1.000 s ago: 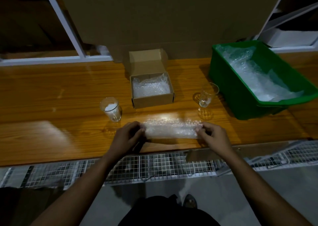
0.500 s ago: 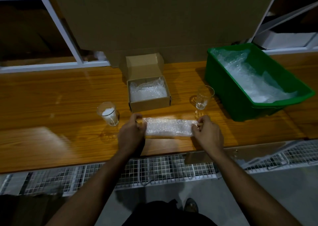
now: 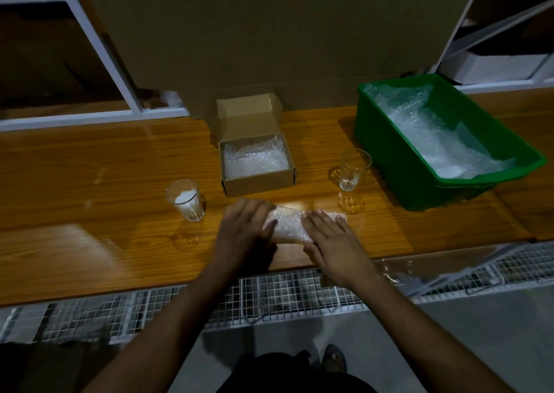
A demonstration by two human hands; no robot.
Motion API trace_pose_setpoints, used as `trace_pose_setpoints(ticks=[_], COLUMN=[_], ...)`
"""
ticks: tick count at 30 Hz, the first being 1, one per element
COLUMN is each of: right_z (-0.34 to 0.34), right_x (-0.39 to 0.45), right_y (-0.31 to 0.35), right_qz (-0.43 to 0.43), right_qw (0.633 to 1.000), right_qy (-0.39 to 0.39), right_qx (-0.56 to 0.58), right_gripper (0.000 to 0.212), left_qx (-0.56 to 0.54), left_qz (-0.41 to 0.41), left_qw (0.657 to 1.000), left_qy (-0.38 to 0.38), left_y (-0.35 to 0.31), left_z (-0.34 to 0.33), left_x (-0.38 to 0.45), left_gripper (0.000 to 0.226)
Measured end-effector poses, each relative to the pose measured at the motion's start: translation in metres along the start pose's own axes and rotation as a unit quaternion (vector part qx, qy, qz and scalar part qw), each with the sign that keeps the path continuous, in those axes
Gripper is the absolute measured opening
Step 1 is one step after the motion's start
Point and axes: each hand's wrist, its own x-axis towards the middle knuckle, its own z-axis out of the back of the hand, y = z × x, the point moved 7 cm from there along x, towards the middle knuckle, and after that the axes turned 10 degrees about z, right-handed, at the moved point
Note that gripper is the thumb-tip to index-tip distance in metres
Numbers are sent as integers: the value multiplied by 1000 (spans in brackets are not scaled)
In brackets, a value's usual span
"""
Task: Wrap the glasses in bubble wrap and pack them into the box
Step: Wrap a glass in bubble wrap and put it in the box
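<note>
Now bubble wrap bundle point(image 3: 289, 226) lies on table point(image 3: 90, 183) near front edge, long axis running left-right, just in front of box point(image 3: 257, 180). Left hand point(image 3: 242, 231) curls round its left end; right hand point(image 3: 328, 240) presses flat w/ straight fingers on right part.

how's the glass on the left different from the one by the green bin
The left glass is a plain tumbler with something white inside; the right glass looks empty and seems to have a handle on its left side. The left glass stands left of the cardboard box; the right glass stands between it and the green bin. Both are clear, upright and unwrapped.
</note>
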Motion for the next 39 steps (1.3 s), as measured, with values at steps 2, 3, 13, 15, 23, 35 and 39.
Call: trace_pose_setpoints(ticks=[2,3,13,15,23,35,39], right_z=[0,1,38,36,33,48,43], right_x=[1,1,-18,-26,-13,6,11], right_y=[0,0,-23,-30,-49,-61,-32], right_qz=[-2,-3,39,59,-13,-87,76], right_qw=[1000,1000,989,987,980,970,986], right_qy=[-10,-19,-130,-135,-131,-180,-146], right_qx=[-12,-14,62,67,149,135,-21], right_gripper=[69,68,33,25,10,26,40], left_qx=[-48,-65,-84,-66,-127,-109,-66], left_qz=[-114,-131,-86,-75,37,126,-92], left_qw=[991,985,978,979,975,977,985], left_qy=[59,87,171,178,177,134,127], left_y=[-23,-26,5,18,36,57,19], left_z=[-10,-18,-34,-36,-24,-28,-20], left_x=[1,-1,-16,-22,-18,3,1], left_gripper=[35,37,27,30,9,24,16])
